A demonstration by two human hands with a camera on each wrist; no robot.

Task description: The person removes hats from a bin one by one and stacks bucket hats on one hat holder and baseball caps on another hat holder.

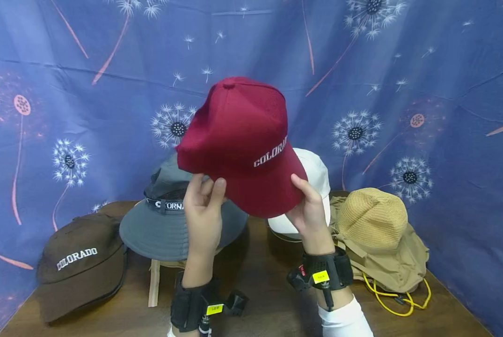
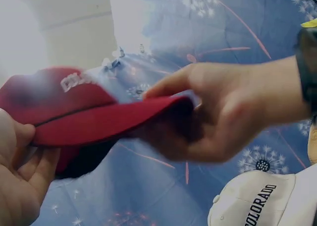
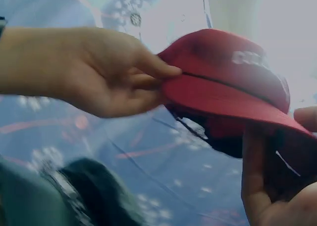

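Head view: the dark red cotton baseball cap (image 1: 243, 140) hangs above the wooden table (image 1: 268, 299), brim axis running nine to three; left hand (image 1: 202, 210) pinches the brim at seven o'clock, right hand (image 1: 310, 210) at four.

Left wrist view: the right hand's thumb lies over the brim.

Right wrist view: the left hand's fingers curl round the brim edge.

Both hands are bare, and each wrist wears a wide black strap: the left wrist strap (image 1: 191, 306) and the right wrist strap (image 1: 330, 272). Each strap carries a small black camera block and a little yellow label (image 1: 320, 277) with dark print too small to read. A white sleeve (image 1: 346, 322) covers the right forearm below its strap.
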